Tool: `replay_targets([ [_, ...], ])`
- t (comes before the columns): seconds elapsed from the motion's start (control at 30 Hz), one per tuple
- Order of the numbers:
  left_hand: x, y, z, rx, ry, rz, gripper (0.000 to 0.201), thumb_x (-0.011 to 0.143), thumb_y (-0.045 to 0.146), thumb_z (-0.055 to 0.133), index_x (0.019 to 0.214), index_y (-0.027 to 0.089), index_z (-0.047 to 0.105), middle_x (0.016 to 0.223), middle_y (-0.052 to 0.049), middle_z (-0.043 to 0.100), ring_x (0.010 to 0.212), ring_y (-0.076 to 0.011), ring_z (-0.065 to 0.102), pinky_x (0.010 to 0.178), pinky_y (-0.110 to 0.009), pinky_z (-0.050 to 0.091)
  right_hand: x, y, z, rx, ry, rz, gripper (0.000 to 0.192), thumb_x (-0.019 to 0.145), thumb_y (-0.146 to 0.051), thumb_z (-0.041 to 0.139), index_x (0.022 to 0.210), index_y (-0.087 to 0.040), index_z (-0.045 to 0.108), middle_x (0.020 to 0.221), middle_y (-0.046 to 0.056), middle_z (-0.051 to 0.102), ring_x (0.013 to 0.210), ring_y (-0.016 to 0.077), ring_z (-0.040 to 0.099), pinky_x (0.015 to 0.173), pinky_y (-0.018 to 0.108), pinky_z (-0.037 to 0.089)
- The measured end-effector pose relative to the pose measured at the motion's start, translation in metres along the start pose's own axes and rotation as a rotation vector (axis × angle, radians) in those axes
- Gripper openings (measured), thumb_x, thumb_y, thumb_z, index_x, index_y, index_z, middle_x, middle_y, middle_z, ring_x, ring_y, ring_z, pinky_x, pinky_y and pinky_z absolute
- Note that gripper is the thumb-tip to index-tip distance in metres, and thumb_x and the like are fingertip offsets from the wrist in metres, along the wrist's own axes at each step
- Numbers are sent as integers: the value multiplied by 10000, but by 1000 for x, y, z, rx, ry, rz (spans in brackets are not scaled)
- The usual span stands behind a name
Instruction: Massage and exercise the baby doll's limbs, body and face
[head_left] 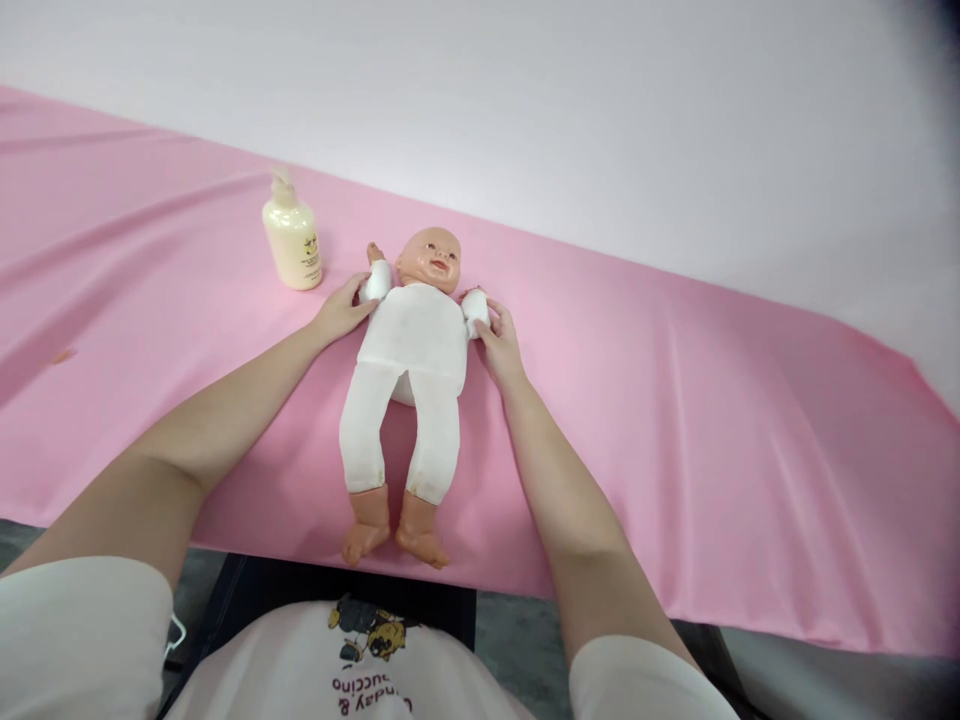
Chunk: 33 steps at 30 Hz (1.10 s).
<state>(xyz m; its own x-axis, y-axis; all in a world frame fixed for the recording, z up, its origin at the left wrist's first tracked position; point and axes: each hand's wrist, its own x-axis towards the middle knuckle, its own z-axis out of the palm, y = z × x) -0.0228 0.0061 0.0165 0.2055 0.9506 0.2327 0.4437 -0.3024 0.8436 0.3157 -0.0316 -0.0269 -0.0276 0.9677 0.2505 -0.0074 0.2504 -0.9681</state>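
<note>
A baby doll (412, 330) with a white cloth body lies on its back, its head away from me and its bare feet near the table's front edge. My left hand (345, 308) is closed around the doll's arm on the left, thumb on the near side. On the other side, my right hand (502, 340) grips the doll's other arm between thumb and fingers. Both doll arms are bent upward beside its head. Some of my fingertips are hidden behind the white sleeves.
A cream pump bottle (292, 235) stands to the left of the doll, beyond my left hand. Pink cloth (600, 400) with folds covers the table and hangs over its front edge. Behind the table rises a plain white wall (562, 120).
</note>
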Motion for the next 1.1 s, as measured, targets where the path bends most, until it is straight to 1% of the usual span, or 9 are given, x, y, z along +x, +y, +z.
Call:
replay_targets([
  [0.1,3,-5,2,-128,4,15,705,772,353,686,1437,194,514,1377,-113,673,1196,-299,638,1081,-480,465,1,-3,3,72,84,-4,863,686,-599,847,1403,-351,435,1486,43,581,1326,227,614,1150,439,536],
  [0.17,5,-6,4,-247,2,14,679,731,300,708,1379,191,535,1310,-106,704,1158,-282,657,1060,-464,477,1,-5,3,114,86,11,903,644,-558,884,1405,-353,442,1469,47,594,1338,237,612,1170,451,522],
  [0.3,5,-2,4,-482,0,-1,609,639,223,761,1224,191,596,1184,-76,733,1115,-266,680,1017,-424,501,0,-11,2,171,82,36,838,619,-448,904,1348,-333,507,1407,33,643,1333,236,620,1192,443,501],
  [0.53,5,3,2,-685,6,-90,455,478,85,759,917,174,682,879,-3,742,815,-188,684,812,-337,542,-3,-17,1,220,140,78,513,595,-227,831,1063,-257,623,1121,16,755,1160,230,692,1112,450,546],
  [0.63,6,2,4,-692,27,-95,315,475,86,727,773,176,680,810,-6,738,756,-174,669,738,-312,531,-6,-19,3,227,148,97,292,623,-178,773,847,-232,593,997,9,760,1070,212,713,1046,431,576],
  [0.7,5,3,5,-681,33,-99,255,481,104,722,718,180,665,776,-7,729,736,-172,664,714,-307,521,-8,-22,5,232,150,102,233,622,-147,739,727,-220,545,958,1,757,1057,194,716,1025,394,585],
  [0.87,3,6,4,-676,14,-91,269,519,169,774,765,174,667,787,-15,722,736,-167,654,700,-296,501,-8,-27,8,253,188,131,221,607,-153,739,689,-214,543,924,0,759,994,175,729,960,347,607],
  [0.93,3,6,3,-668,5,-61,318,537,171,782,834,174,671,856,-19,739,785,-172,666,749,-307,515,-7,-26,9,255,186,122,253,610,-203,783,750,-218,574,948,7,759,981,179,730,959,358,607],
  [1.1,3,6,3,-658,-16,-30,467,580,152,773,1031,178,655,962,-20,747,909,-194,698,880,-339,533,-2,-19,9,219,167,46,459,620,-356,856,979,-247,593,1106,34,749,1174,224,693,1055,413,571],
])
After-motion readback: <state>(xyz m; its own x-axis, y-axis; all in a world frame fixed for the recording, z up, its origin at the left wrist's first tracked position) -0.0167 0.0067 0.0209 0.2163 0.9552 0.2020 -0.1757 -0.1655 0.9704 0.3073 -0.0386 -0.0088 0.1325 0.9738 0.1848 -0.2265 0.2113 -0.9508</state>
